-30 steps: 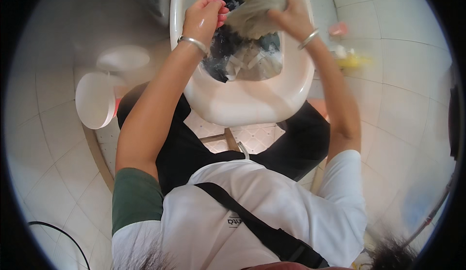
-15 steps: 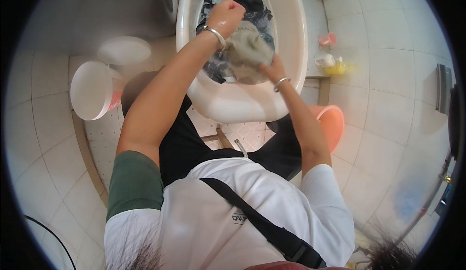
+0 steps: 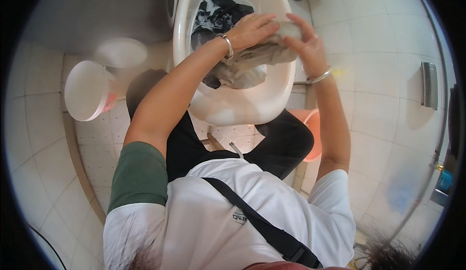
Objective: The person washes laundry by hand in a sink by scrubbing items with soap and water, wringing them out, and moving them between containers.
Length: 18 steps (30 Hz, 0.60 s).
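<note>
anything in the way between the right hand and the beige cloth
Nothing visible: the right hand is at the right end of the beige cloth, fingers against it. The left hand is on the cloth farther left, and the dark clothing lies left in the white tub.

The white bucket (image 3: 86, 91) stood on a floor (image 3: 99, 141) of pale, speckled tiles. To its left rose a wall (image 3: 34, 139) of large off-white tiles, with a brown strip (image 3: 76, 163) running along the foot of that wall, close beside the bucket. Behind the bucket was a broad, dark grey panel (image 3: 111, 12), dimmer than the tiles. Well apart, to the bucket's right, another pale tiled wall (image 3: 374, 75) caught brighter light and carried a grey fixture (image 3: 429, 85) and a thin pipe (image 3: 412, 209).
</note>
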Tool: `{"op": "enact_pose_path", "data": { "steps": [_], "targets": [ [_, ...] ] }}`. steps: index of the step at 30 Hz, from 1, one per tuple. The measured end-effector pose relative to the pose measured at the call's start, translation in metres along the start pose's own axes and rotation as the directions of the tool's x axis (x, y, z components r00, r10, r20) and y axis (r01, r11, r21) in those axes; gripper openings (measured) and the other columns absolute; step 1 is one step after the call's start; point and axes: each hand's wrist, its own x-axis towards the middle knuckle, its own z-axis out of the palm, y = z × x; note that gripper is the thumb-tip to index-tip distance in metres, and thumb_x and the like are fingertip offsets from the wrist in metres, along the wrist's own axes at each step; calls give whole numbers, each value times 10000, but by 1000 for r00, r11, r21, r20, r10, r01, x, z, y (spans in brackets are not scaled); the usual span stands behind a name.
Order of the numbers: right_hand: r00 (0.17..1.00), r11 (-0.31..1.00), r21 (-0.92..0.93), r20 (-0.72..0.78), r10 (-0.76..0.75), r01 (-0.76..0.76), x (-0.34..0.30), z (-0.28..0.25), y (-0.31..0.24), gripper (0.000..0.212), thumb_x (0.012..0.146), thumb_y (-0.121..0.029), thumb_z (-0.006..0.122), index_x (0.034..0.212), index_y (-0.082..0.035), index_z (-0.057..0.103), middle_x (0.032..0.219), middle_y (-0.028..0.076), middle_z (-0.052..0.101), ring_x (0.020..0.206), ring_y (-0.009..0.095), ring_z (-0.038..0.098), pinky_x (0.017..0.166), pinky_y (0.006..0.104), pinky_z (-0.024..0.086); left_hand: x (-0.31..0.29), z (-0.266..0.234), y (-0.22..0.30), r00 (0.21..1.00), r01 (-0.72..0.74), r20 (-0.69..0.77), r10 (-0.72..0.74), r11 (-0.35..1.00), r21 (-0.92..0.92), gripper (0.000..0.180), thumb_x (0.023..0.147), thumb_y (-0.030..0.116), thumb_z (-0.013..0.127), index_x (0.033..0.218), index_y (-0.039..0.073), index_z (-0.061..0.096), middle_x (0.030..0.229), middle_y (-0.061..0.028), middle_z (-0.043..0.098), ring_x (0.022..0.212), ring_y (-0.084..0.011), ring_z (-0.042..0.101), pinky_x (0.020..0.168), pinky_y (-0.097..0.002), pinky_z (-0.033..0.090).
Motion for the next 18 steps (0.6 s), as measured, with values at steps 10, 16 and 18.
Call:
{"op": "enact_pose_path", "data": {
  "steps": [10,16,18],
  "targets": [
    [977,723,689,-115,180,-52,10,-14,-41,294,762,-97,574,1024,2,485,928,102,560,878,223,543,769,305,446,-16,22,41,995,-87,36,94,983,-163,906,591,441,728,1261,12,295,1189,-170,442,1103,-248,427,944,-311,324],
    [982,809,558,73,176,-186,7,-8,-36,334,804,-154,540,1091,1,469,869,84,565,787,189,553,733,284,457,-24,38,38,963,268,85,-257,854,-445,584,617,275,719,1089,12,497,1012,-125,558,908,-207,543,800,-306,437],
    [964,966,137,182,193,-220,11,-31,-37,388,820,-187,532,1149,-1,441,829,66,570,728,157,558,701,252,462,-26,45,28,967,234,72,-245,734,-637,459,647,232,700,1025,20,547,968,-103,578,869,-182,557,760,-298,458]
  ]
}}
